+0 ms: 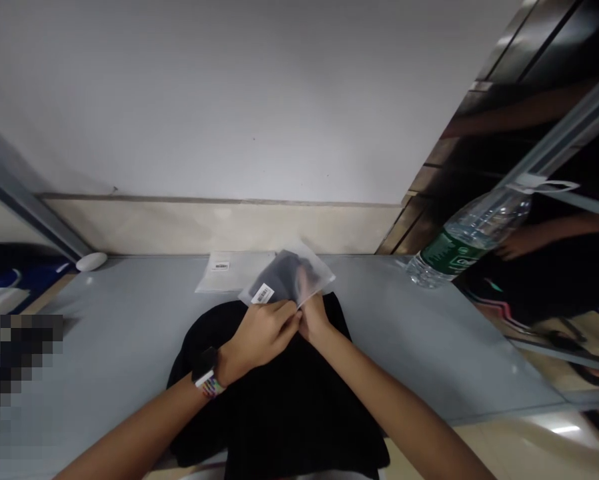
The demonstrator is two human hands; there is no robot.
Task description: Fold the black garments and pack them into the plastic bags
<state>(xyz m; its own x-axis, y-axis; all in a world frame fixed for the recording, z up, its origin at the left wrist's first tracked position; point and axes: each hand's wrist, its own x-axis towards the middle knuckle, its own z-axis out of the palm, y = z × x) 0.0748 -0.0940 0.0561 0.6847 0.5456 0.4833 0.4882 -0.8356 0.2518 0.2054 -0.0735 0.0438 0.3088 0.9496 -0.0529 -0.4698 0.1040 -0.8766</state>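
you pinch the clear bag (285, 272) with your left hand (270, 327); your right hand (311, 310) sits inside or behind it, grip unclear; hold the plastic gently taut.

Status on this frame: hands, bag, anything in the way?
Left hand pinching clear bag, dark item inside. Right hand partly seen through bag, grip unclear. Nothing visibly blocking; black garment beneath, labelled packet behind.

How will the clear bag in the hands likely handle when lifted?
The clear bag will probably flop, as its film looks thin and see-through. It may slip, given its smooth-looking plastic surface. It is likely light, with a small dark item showing inside.
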